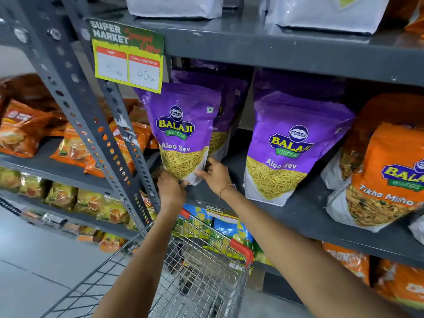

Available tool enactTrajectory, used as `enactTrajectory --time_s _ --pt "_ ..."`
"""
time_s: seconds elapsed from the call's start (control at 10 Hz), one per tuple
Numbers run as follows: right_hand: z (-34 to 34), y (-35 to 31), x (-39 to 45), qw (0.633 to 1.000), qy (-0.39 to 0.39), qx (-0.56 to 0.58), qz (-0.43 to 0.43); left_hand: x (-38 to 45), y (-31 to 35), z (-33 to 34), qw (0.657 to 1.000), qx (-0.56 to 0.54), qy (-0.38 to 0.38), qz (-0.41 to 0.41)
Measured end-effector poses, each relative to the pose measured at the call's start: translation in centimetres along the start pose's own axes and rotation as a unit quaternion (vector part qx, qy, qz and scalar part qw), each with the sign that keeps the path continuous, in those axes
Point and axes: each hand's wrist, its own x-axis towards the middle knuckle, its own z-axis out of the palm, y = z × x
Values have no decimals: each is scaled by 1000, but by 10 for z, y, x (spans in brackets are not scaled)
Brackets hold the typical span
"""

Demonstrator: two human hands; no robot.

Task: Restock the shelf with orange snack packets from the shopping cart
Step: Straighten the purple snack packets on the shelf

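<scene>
A purple Balaji Aloo Sev packet (183, 131) stands upright at the left end of the grey shelf (298, 212). My left hand (171, 189) grips its bottom left corner. My right hand (214, 175) holds its bottom right corner, fingers behind the pack. An orange Balaji Tikha Mitha packet (387, 177) stands at the shelf's right end, with more orange packs behind it. The wire shopping cart (202, 278) sits below my arms, and its visible basket holds no packets.
A second purple Aloo Sev packet (289, 150) stands mid-shelf, with others behind. A yellow price tag (127, 56) hangs from the upper shelf. The perforated grey upright (91, 115) stands left of my hands. Orange packets (23, 129) fill the left rack. Blue and green packs (229, 228) sit below.
</scene>
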Motion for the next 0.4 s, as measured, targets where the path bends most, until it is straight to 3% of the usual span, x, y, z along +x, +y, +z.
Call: enactTrajectory --time_s 0.3,0.4 --pt "-25 5 -20 1000 25 -6 -3 -17 21 18 997 -80 13 -6" --pt "-31 -9 -32 1000 0 -1 -13 -25 26 16 995 -94 13 -21"
